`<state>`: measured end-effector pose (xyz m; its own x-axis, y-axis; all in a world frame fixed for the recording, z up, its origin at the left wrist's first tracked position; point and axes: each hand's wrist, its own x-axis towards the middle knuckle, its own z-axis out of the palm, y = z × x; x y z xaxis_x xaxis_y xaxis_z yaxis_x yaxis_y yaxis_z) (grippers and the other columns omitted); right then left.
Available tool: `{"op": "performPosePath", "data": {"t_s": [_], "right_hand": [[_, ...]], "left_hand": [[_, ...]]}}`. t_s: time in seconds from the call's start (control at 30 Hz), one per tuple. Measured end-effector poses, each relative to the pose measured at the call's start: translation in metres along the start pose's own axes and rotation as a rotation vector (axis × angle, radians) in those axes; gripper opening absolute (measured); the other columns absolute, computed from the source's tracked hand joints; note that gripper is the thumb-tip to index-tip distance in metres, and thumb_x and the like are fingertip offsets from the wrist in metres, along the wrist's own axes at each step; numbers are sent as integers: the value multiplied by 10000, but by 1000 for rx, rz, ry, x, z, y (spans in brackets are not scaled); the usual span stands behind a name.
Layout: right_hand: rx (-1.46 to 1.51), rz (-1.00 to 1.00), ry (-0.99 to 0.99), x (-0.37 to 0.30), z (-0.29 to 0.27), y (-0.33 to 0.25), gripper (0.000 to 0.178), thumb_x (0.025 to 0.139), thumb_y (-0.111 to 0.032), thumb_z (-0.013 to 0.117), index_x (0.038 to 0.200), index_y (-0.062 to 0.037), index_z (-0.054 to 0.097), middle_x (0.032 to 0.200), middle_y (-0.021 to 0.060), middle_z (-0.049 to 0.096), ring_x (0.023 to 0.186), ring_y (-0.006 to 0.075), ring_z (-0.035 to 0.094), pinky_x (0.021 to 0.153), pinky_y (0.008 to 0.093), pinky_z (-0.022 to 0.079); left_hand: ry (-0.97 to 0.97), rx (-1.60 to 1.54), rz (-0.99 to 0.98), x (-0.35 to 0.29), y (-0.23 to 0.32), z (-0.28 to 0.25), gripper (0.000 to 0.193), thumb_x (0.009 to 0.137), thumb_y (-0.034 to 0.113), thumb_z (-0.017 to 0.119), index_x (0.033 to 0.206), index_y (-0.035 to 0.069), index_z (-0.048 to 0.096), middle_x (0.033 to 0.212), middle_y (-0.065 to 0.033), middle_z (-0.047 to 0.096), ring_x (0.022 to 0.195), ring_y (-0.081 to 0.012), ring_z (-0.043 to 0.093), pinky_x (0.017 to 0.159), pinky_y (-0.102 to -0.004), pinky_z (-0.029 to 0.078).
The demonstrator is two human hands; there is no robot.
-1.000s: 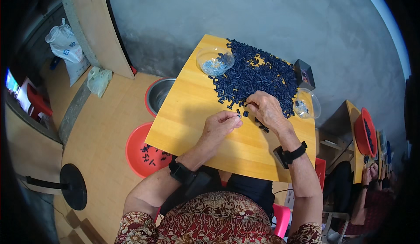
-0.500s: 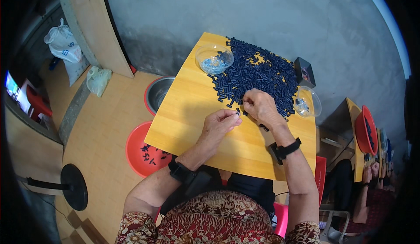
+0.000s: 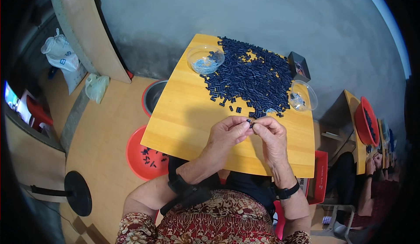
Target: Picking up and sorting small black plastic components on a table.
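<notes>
My left hand [image 3: 227, 134] and my right hand [image 3: 272, 140] meet over the near part of the yellow table [image 3: 173, 126]. Between my left thumb and forefinger is a small black plastic piece [image 3: 249, 122]. The right fingertips pinch at the same spot; whether they grip that piece or something smaller beside it is too small to make out. Just beyond my hands spreads a large heap of small black plastic pieces [image 3: 249, 75]. A clear round bowl [image 3: 205, 60] of small silvery parts stands at the heap's left, and a clear shallow container [image 3: 302, 96] with small metal parts at its right.
A black box [image 3: 299, 67] stands at the table's far right. On the floor to the left are a red basin [image 3: 139, 156] with black pieces and a grey metal basin [image 3: 157, 96]. A red crate [image 3: 320, 178] is at the right. Another person's hands [image 3: 374, 161] work at a neighbouring table.
My right hand has come back from the heap's near edge to meet my left fingertips. My left hand has shifted slightly nearer and right. The view has shifted a little.
</notes>
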<state>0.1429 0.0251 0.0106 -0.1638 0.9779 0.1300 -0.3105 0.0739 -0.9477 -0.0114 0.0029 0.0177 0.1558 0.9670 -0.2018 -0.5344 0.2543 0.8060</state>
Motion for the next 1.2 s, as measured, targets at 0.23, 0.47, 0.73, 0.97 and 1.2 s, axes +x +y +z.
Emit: {"op": "performPosePath", "data": {"t_s": [0.23, 0.47, 0.73, 0.97, 1.2], "right_hand": [[-136, -91, 39, -14, -1, -1, 63, 853, 20, 646, 911, 1, 663, 849, -1, 628, 727, 44, 538, 660, 186, 418], [-219, -112, 34, -21, -7, -10, 69, 842, 25, 658, 906, -1, 666, 839, -16, 598, 702, 27, 480, 627, 181, 376], [-298, -165, 33, -27, -8, -24, 79, 811, 38, 682, 873, -8, 666, 794, -23, 587, 680, 26, 473, 615, 181, 370], [-204, -118, 135, -36, -14, -39, 57, 803, 10, 672, 853, 2, 646, 830, 46, 609, 741, 97, 541, 693, 233, 432], [-144, -139, 155, -38, -14, -37, 48, 832, 25, 662, 870, -3, 658, 801, -13, 592, 686, 36, 490, 623, 187, 378]], "left_hand": [[-36, 29, 64, -1, -9, 1, 208, 901, 141, 632, 1056, 5, 610, 963, -42, 647, 911, -92, 607, 829, -227, 474], [-95, 54, 154, -5, -12, 7, 171, 881, 79, 647, 1042, 23, 625, 941, -11, 636, 879, -64, 581, 813, -221, 473], [-136, 22, 149, -13, -10, 11, 168, 893, 85, 635, 1048, 22, 625, 978, -34, 645, 887, -91, 604, 828, -238, 487], [-190, -20, 12, -18, -14, 13, 173, 921, 114, 602, 1069, 25, 615, 1015, -71, 654, 936, -143, 646, 856, -267, 509], [-226, -75, -38, -20, -16, 14, 145, 925, 92, 589, 1060, 49, 619, 998, -60, 666, 938, -138, 645, 860, -264, 507]]}}
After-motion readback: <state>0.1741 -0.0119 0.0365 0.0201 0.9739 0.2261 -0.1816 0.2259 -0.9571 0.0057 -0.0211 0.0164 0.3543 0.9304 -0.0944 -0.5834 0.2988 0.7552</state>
